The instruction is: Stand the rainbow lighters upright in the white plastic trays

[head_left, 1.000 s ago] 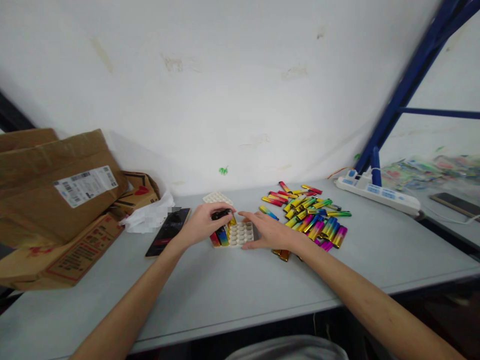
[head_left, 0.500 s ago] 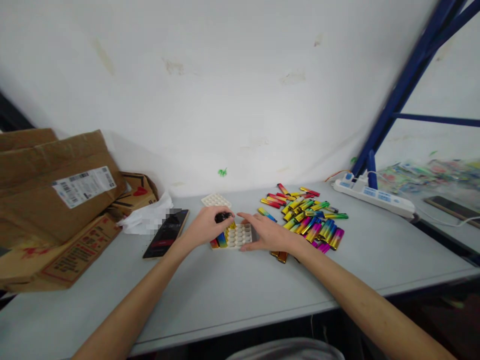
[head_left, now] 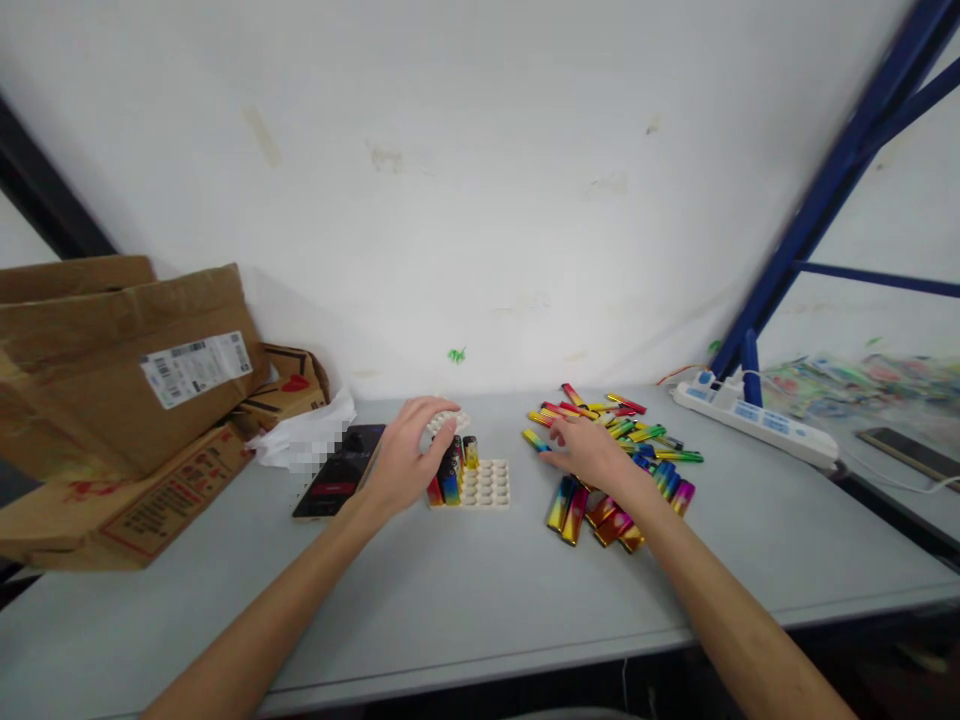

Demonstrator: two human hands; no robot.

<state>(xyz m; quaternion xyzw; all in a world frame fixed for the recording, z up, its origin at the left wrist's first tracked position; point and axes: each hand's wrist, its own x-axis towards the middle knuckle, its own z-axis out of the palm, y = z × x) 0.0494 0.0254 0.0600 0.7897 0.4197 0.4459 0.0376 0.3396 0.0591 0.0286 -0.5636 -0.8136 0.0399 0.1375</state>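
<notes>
Upright lighters point(head_left: 450, 488) could be toppled if brushed by the half-curled left hand point(head_left: 407, 458). The right hand point(head_left: 596, 458) is loosely bent; neither grip can be told.

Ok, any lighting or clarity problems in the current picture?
Head view, lighting: glints on the metallic lighters, a faint shadow on the wall beside the labelled cardboard box. Head view, clarity: colorful packets at far right smeared, pixelated patch over part of the white plastic bag.

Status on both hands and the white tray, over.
Left hand at upright black-topped lighters in white gridded tray. Right hand at loose multicoloured metallic lighters. Tray's right side unfilled; left hand partly blocks view.
</notes>
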